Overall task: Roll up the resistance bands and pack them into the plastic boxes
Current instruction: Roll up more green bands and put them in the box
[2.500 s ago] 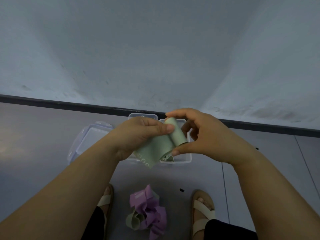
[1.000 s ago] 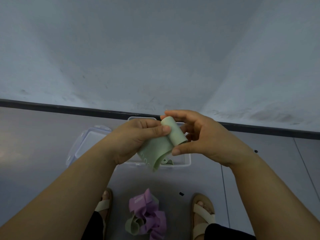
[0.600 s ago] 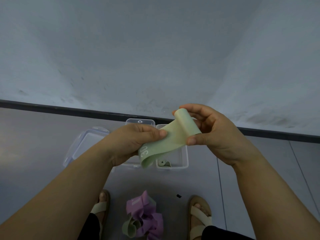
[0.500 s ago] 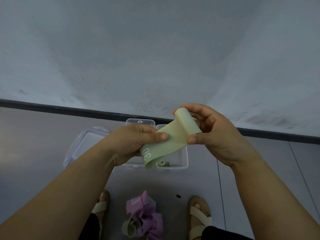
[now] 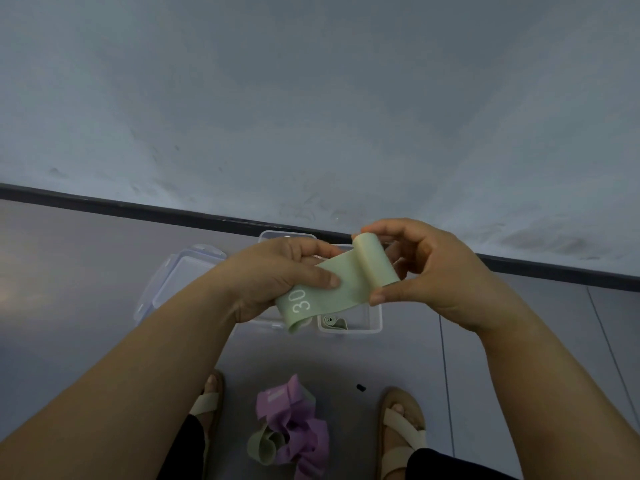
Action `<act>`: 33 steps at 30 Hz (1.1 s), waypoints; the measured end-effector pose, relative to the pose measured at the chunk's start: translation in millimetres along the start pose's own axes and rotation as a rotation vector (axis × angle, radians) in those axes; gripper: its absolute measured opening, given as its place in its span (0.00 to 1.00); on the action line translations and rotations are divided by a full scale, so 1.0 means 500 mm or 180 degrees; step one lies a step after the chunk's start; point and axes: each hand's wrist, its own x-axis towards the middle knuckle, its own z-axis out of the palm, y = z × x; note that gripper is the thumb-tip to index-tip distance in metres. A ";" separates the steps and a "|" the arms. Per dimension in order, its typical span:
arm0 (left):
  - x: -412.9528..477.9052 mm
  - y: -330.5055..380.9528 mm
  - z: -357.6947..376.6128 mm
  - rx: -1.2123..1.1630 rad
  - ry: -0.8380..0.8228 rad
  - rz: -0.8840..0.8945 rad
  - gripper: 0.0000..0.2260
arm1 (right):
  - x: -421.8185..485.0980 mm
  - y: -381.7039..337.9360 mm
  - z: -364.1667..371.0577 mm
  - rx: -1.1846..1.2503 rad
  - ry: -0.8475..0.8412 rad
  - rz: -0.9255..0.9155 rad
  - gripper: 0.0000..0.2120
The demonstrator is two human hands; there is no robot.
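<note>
left hand [image 5: 277,275] and right hand [image 5: 440,271] pinching green band [image 5: 346,292], plastic boxes [image 5: 360,330] half-hidden, purple bands [image 5: 298,431] below

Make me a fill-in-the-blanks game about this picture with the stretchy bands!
The left hand and right hand hold a green band printed with the number ____.
The pile between the sandals is mostly ____ in colour.
Inside the clear box lies a second band that is already ____ up.
Missing words: 30; purple; rolled
</note>
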 end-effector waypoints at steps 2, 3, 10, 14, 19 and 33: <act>0.002 -0.005 -0.003 0.0122 0.0002 -0.0055 0.17 | 0.001 0.002 0.004 -0.0359 -0.0054 0.0024 0.31; 0.003 -0.008 -0.004 0.0199 0.0030 -0.0065 0.16 | 0.001 0.003 0.006 -0.0566 -0.0089 0.0026 0.31; 0.007 -0.018 0.001 0.0452 0.0136 -0.0237 0.14 | 0.005 0.012 0.016 -0.1390 -0.0254 -0.0212 0.30; 0.008 -0.022 0.009 0.0387 0.0315 -0.0286 0.09 | 0.007 0.015 0.019 -0.1745 -0.0315 -0.0319 0.29; 0.005 -0.022 0.028 0.0646 0.0585 -0.0251 0.24 | 0.011 0.021 0.033 -0.2041 -0.0341 -0.0437 0.27; 0.003 -0.015 0.007 -0.0449 -0.0070 -0.0028 0.17 | 0.002 0.002 0.021 -0.0111 -0.0467 -0.0087 0.35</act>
